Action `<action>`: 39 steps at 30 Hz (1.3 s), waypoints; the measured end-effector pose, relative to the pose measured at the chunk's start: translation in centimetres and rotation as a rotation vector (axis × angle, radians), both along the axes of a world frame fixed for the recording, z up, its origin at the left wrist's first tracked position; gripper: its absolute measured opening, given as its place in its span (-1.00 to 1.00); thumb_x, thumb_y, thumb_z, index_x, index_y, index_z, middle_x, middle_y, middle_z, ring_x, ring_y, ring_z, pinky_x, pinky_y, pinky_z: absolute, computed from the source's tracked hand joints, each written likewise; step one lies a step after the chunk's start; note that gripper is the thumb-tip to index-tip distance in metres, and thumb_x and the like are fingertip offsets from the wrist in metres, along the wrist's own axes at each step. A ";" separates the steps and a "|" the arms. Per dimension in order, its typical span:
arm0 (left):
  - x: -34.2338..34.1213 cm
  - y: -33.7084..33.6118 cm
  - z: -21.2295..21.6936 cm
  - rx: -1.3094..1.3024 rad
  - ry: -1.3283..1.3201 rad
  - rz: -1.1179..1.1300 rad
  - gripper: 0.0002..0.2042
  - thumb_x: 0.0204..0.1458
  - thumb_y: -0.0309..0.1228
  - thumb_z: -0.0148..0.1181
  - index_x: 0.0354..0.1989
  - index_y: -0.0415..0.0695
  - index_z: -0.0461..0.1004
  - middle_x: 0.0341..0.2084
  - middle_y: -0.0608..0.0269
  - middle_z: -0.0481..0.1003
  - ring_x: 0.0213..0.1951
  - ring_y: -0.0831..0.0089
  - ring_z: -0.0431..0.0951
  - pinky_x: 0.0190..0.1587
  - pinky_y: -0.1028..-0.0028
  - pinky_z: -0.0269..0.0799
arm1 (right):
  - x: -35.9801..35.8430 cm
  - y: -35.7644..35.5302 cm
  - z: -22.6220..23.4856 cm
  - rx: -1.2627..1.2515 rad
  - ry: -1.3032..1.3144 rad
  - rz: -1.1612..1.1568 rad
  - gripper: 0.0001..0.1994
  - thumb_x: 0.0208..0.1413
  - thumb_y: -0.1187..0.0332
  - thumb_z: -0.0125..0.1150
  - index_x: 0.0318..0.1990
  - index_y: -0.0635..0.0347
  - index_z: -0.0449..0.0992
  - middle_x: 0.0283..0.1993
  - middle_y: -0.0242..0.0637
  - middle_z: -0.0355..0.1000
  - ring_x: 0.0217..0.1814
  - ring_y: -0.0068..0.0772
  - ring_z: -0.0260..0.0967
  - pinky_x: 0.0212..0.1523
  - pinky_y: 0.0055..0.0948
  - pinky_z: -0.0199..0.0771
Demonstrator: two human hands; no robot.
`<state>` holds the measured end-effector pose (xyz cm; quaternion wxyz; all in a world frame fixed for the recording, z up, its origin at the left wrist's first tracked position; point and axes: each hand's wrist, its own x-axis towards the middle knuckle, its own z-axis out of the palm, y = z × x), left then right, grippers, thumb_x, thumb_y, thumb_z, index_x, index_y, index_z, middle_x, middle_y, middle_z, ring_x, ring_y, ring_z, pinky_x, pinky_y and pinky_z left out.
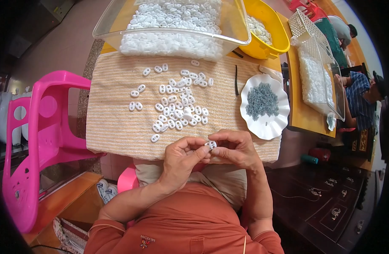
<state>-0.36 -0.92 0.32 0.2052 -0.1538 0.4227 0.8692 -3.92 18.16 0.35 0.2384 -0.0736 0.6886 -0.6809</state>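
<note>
"Where's the piece being worked on?"

"That white two-holed plastic oval [211, 144], up in the air just over the near edge of the worktop [107, 48]. The left hand [186, 157] pinches one side between thumb and fingers, the right hand [238, 149] the other."

"Why both?"

"It's tiny; I'd guess two pinches keep it from twisting. Held that close to the body, it's easy to see too. Whether the right fingertips hide something else, I can't tell."

"And the loose ovals [173, 101]?"

"Scattered mid-worktop toward the far edge, a single layer mostly, probably so one lifts off easily. The striped cloth [118, 127] beneath likely stops them skidding."

"The scalloped plate [275, 130]?"

"By the right edge, heaped with small grey-blue bits [262, 101]. Handy for the right hand, I'd say, and kept apart from the ovals. The clear bin [111, 25], full of white pieces, sits at the far edge, leaving elbow room."
</note>
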 end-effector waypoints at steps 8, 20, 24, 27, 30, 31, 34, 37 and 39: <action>0.2 -0.1 -0.2 0.027 -0.002 0.006 -0.80 0.09 -0.52 0.20 -0.15 -0.34 0.44 -0.36 0.17 0.55 -0.39 0.58 0.55 -0.30 0.62 0.53 | 0.2 0.1 -0.1 0.032 -0.014 -0.014 -0.67 -0.02 0.44 0.35 -0.06 0.31 0.52 -0.27 -0.25 0.55 -0.26 -0.56 0.49 -0.22 -0.56 0.48; 0.1 -0.1 0.0 0.050 -0.029 0.000 -0.80 0.08 -0.52 0.20 -0.14 -0.33 0.44 -0.37 0.17 0.55 -0.40 0.58 0.55 -0.32 0.64 0.52 | 0.3 0.1 0.0 -0.062 -0.104 -0.026 -0.67 0.01 0.45 0.33 -0.05 0.34 0.52 -0.24 -0.28 0.54 -0.23 -0.58 0.46 -0.19 -0.57 0.46; 0.2 -0.1 -0.1 0.038 -0.021 -0.002 -0.80 0.08 -0.51 0.20 -0.15 -0.33 0.44 -0.37 0.18 0.55 -0.40 0.58 0.55 -0.33 0.64 0.52 | 0.3 0.2 -0.2 -0.014 -0.055 -0.008 -0.68 0.01 0.45 0.33 -0.05 0.34 0.52 -0.24 -0.28 0.54 -0.23 -0.58 0.46 -0.19 -0.57 0.46; 0.1 -0.1 0.0 0.047 -0.024 -0.013 -0.80 0.08 -0.51 0.21 -0.15 -0.33 0.44 -0.38 0.18 0.55 -0.40 0.58 0.55 -0.33 0.64 0.52 | 0.2 0.2 -0.1 -0.031 -0.047 0.000 -0.68 0.01 0.45 0.33 -0.05 0.34 0.52 -0.24 -0.28 0.54 -0.22 -0.58 0.46 -0.19 -0.57 0.46; 0.0 -0.1 0.3 0.020 -0.053 -0.004 -0.86 0.09 -0.54 0.17 -0.19 -0.29 0.46 -0.44 0.18 0.54 -0.42 0.55 0.53 -0.34 0.57 0.52 | 0.1 0.2 0.0 -0.031 -0.042 0.000 -0.68 0.01 0.46 0.33 -0.05 0.34 0.52 -0.24 -0.28 0.53 -0.22 -0.58 0.46 -0.19 -0.57 0.46; 0.1 -0.1 0.1 0.036 -0.038 -0.006 -0.83 0.09 -0.53 0.19 -0.17 -0.31 0.45 -0.41 0.18 0.54 -0.41 0.56 0.54 -0.33 0.60 0.52 | 0.0 0.3 0.3 -0.026 -0.045 0.034 -0.70 0.03 0.55 0.27 -0.04 0.38 0.49 -0.20 -0.22 0.51 -0.17 -0.51 0.46 -0.15 -0.55 0.49; 0.2 -0.2 -0.2 0.049 -0.021 -0.009 -0.80 0.08 -0.51 0.21 -0.15 -0.32 0.45 -0.39 0.18 0.55 -0.40 0.57 0.55 -0.32 0.62 0.53 | -0.1 0.4 0.4 -0.020 -0.053 0.066 -0.70 0.04 0.65 0.21 -0.02 0.42 0.47 -0.16 -0.16 0.49 -0.12 -0.45 0.47 -0.12 -0.52 0.52; 0.2 -0.1 -0.2 0.055 -0.022 -0.011 -0.79 0.07 -0.51 0.22 -0.15 -0.32 0.45 -0.40 0.18 0.55 -0.40 0.56 0.55 -0.32 0.62 0.53 | 0.0 0.4 0.4 -0.025 -0.059 0.061 -0.70 0.04 0.66 0.21 -0.03 0.43 0.47 -0.16 -0.16 0.48 -0.12 -0.44 0.47 -0.13 -0.52 0.53; 0.3 -0.1 -0.2 0.058 -0.025 -0.007 -0.79 0.07 -0.51 0.22 -0.15 -0.32 0.45 -0.40 0.19 0.55 -0.40 0.56 0.55 -0.32 0.62 0.53 | 0.0 0.4 0.4 -0.035 -0.061 0.064 -0.70 0.04 0.66 0.21 -0.03 0.44 0.47 -0.16 -0.16 0.48 -0.12 -0.44 0.47 -0.13 -0.52 0.53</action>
